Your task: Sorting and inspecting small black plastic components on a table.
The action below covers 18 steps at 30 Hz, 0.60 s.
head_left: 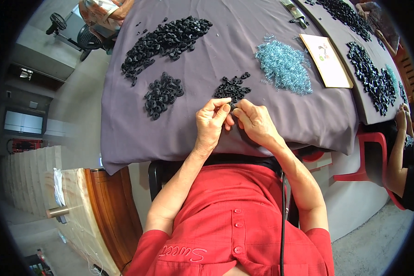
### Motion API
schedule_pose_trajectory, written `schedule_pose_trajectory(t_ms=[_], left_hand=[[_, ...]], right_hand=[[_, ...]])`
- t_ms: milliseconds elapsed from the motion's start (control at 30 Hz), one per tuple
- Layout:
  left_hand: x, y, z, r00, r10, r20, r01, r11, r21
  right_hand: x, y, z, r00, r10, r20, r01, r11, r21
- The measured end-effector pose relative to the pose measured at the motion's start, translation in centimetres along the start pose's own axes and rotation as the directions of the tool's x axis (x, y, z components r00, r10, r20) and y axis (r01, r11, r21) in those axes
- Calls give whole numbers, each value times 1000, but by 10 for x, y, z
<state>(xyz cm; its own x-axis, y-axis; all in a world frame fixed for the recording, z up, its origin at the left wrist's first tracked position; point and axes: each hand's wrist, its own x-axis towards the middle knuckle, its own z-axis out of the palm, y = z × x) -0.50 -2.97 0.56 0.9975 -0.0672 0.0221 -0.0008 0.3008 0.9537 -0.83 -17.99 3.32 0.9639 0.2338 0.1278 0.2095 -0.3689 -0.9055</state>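
pinching a black piece [232,106] together, left hand [210,123] and right hand [256,122] nearly meet; likely light, stiff: grip its sides.

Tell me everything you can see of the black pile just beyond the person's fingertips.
The pile is a loose, small heap of black, plastic-looking pieces, many ring-like with open centres. They lie jumbled at mixed angles on the grey-purple cloth, a few straggling toward the upper right. The left hand and right hand meet at its near edge; contact is unclear.
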Motion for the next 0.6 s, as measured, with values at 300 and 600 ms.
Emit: schedule_pose_trajectory(t_ms=[300,600], left_hand=[[-2,-3,-4,1000,18,18,-18,1000,-7],[0,4,-2,998,-67,-12,63,973,-221]], right_hand=[[0,2,2,1000,-2,14,2,999,37],[-3,7,8,994,-111,8,110,994,9]])
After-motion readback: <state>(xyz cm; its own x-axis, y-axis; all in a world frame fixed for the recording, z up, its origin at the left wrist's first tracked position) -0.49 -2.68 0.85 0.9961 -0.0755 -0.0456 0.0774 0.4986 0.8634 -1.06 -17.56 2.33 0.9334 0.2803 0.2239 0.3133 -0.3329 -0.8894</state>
